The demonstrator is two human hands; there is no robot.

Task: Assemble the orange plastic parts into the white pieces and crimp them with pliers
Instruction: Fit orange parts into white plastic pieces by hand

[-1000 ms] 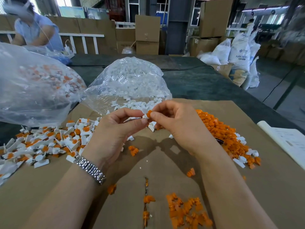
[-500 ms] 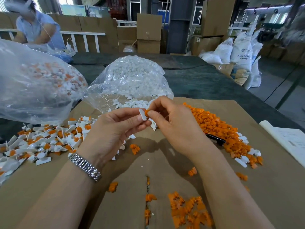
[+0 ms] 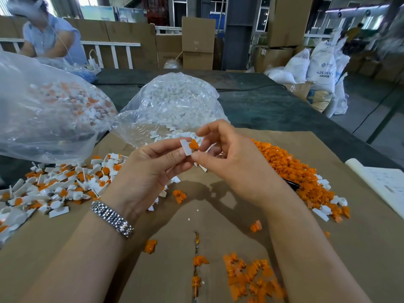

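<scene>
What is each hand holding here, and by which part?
The left hand pinches the white piece by its lower end. The right hand pinches the orange part seated at its top.

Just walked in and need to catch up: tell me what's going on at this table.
A person is fitting an orange part into a white piece, held up between the left hand and right hand. Finished pieces lie at left, loose orange parts at right, and a clear bag of white pieces sits behind.
</scene>
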